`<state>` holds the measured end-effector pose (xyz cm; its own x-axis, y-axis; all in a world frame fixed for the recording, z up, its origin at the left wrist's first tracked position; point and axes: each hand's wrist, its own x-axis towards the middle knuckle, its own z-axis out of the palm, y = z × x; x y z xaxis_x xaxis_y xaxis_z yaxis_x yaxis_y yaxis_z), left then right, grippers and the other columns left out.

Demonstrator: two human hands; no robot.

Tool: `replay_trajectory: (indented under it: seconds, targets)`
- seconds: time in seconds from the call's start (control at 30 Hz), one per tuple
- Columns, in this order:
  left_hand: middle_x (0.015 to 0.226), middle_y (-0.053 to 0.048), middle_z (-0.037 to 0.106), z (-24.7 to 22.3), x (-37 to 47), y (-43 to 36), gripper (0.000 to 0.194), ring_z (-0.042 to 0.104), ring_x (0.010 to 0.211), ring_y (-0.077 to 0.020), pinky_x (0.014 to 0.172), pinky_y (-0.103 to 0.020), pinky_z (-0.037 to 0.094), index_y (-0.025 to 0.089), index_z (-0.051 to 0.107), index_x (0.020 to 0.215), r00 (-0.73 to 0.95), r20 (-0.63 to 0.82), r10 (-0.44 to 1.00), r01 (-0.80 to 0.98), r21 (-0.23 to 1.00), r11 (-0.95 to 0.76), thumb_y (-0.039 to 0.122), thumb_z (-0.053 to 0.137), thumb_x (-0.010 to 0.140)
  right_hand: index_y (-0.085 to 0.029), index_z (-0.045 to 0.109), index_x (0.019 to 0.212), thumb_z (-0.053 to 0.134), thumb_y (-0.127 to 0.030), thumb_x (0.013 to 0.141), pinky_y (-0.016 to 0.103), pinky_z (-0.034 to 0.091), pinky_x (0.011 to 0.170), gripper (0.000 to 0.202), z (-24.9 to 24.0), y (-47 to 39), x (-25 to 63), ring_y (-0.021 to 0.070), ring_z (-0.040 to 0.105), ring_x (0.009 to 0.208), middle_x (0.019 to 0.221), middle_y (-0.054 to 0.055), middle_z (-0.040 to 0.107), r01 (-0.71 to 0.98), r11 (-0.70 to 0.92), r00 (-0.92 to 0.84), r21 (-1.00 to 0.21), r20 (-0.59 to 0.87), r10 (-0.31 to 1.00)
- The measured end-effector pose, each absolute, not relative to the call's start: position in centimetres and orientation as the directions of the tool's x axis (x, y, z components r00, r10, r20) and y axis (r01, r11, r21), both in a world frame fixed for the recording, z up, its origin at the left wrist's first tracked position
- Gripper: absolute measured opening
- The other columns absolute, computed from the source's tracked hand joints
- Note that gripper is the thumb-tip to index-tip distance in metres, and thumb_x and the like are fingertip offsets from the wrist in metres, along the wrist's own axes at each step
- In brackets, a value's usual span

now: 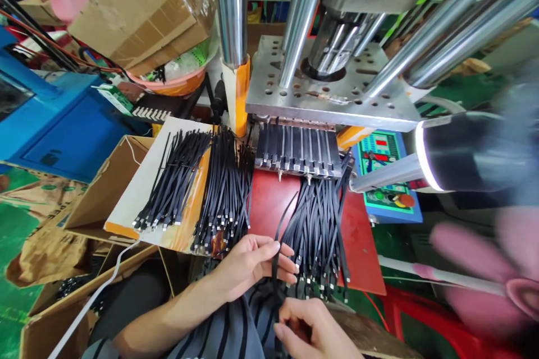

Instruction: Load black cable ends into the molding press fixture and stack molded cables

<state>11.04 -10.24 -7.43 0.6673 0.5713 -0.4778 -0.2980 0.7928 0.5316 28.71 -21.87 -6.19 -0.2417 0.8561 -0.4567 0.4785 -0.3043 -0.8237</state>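
Between thumb and fingers, my left hand [256, 263] pinches a thin flat black cable [275, 263] in front of the red board. Lower down, my right hand [311, 325] has its fingers curled at the cable's lower part. Just beyond and to the right lies a bundle of black cables [315, 235] on the red board [272, 202]. Two more piles, a left pile [179, 179] and a middle pile [225, 190], rest on a cardboard sheet [143, 179]. Several black cables sit side by side in the metal mould [297, 151] under the press plate.
A press with steel columns [231, 11] and a thick plate [269, 95] rises ahead. Its control panel [387, 179] is at the right, near a lamp [458, 151] and a pink fan [522, 297]. Cardboard boxes [92, 213] and a blue cabinet [76, 129] stand at left.
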Motion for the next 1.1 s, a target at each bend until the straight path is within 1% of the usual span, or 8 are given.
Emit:
replay_trajectory:
  seconds: [0.1, 0.2, 0.3, 0.47, 0.6, 0.77, 0.93, 1.1]
  targets:
    - [0.08, -0.014, 0.081, -6.4, 10.7, -11.3, 0.046, 0.077, 0.067, -0.0198, 0.072, -0.029, 0.061, 0.008, 0.076, 0.095, 0.694, -0.375, 0.614, -0.216, 0.705, 0.675, 0.054, 0.072, 0.092, -0.02, 0.077, 0.094, 0.076, -0.052, 0.084, 0.025, 0.043, 0.062, 0.033, -5.9, -20.4, 29.9, 0.0159, 0.055, 0.069, 0.081, 0.002, 0.064, 0.224, -0.419, -0.238, -0.88, -0.467, 0.852]
    - [0.085, -0.013, 0.082, -5.8, 10.0, -12.7, 0.046, 0.079, 0.074, -0.0216, 0.08, -0.032, 0.062, 0.009, 0.076, 0.099, 0.695, -0.378, 0.611, 0.007, 0.854, 0.52, 0.052, 0.06, 0.1, -0.019, 0.073, 0.099, 0.068, -0.058, 0.091, 0.025, 0.042, 0.057, 0.04, -5.6, -16.9, 29.2, 0.0135, 0.05, 0.062, 0.075, 0.0, 0.059, -0.038, -0.352, -0.017, -0.935, -0.352, 0.936]
    - [0.094, -0.01, 0.083, -5.2, 9.3, -12.4, 0.037, 0.079, 0.092, -0.0238, 0.093, -0.035, 0.06, 0.014, 0.078, 0.103, 0.661, -0.403, 0.633, 0.23, 0.912, 0.34, 0.045, 0.056, 0.103, -0.019, 0.064, 0.076, 0.063, -0.049, 0.097, 0.024, 0.036, 0.052, 0.037, -5.3, -14.3, 27.4, 0.0115, 0.041, 0.057, 0.064, -0.003, 0.047, 0.045, -0.172, 0.234, -0.984, -0.157, 0.96]
    - [0.125, -0.008, 0.076, -2.7, 9.5, -7.6, 0.044, 0.071, 0.115, -0.0221, 0.106, -0.034, 0.052, 0.023, 0.064, 0.138, 0.58, -0.145, 0.801, 0.244, 0.97, -0.001, 0.037, 0.068, 0.097, -0.02, 0.059, 0.07, 0.062, -0.034, 0.1, 0.023, 0.038, 0.056, 0.033, -5.4, -14.2, 25.4, 0.0119, 0.046, 0.061, 0.068, -0.002, 0.05, 0.201, 0.037, 0.198, -0.979, 0.078, 0.977]
    - [0.099, -0.007, 0.077, -0.6, 10.6, -4.1, 0.022, 0.071, 0.09, -0.0172, 0.084, -0.028, 0.055, 0.018, 0.079, 0.101, 0.591, 0.107, 0.8, 0.124, 0.967, -0.222, 0.036, 0.066, 0.099, -0.019, 0.059, 0.07, 0.061, -0.027, 0.1, 0.022, 0.039, 0.055, 0.031, -5.9, -14.7, 25.1, 0.0112, 0.048, 0.06, 0.069, -0.001, 0.052, 0.251, 0.099, 0.148, -0.963, 0.139, 0.979]
    - [0.094, -0.007, 0.076, 0.4, 10.9, -3.7, 0.028, 0.071, 0.087, -0.0173, 0.082, -0.028, 0.054, 0.018, 0.082, 0.088, 0.648, 0.044, 0.76, 0.08, 0.989, -0.125, 0.039, 0.067, 0.099, -0.021, 0.071, 0.087, 0.06, -0.025, 0.101, 0.024, 0.047, 0.061, 0.018, -5.8, -14.6, 25.8, 0.0153, 0.06, 0.07, 0.084, 0.004, 0.064, 0.252, 0.111, 0.168, -0.961, 0.157, 0.973]
    - [0.091, -0.009, 0.072, 0.2, 10.5, -3.9, 0.038, 0.07, 0.085, -0.0196, 0.079, -0.03, 0.055, 0.016, 0.082, 0.087, 0.69, -0.061, 0.721, 0.053, 0.998, 0.034, 0.052, 0.069, 0.094, -0.022, 0.065, 0.076, 0.06, -0.027, 0.1, 0.027, 0.049, 0.067, 0.026, -4.6, -13.6, 26.4, 0.017, 0.057, 0.07, 0.074, 0.002, 0.059, 0.282, 0.126, 0.085, -0.951, 0.156, 0.984]
    - [0.082, -0.007, 0.07, 1.0, 11.0, -2.3, 0.039, 0.063, 0.076, -0.0165, 0.072, -0.029, 0.051, 0.016, 0.08, 0.085, 0.639, 0.073, 0.766, 0.097, 0.98, -0.173, 0.05, 0.065, 0.097, -0.021, 0.055, 0.07, 0.059, -0.036, 0.1, 0.025, 0.041, 0.06, 0.034, -6.5, -13.7, 25.3, 0.0141, 0.049, 0.064, 0.069, -0.001, 0.051, 0.254, 0.03, 0.071, -0.967, 0.049, 0.996]
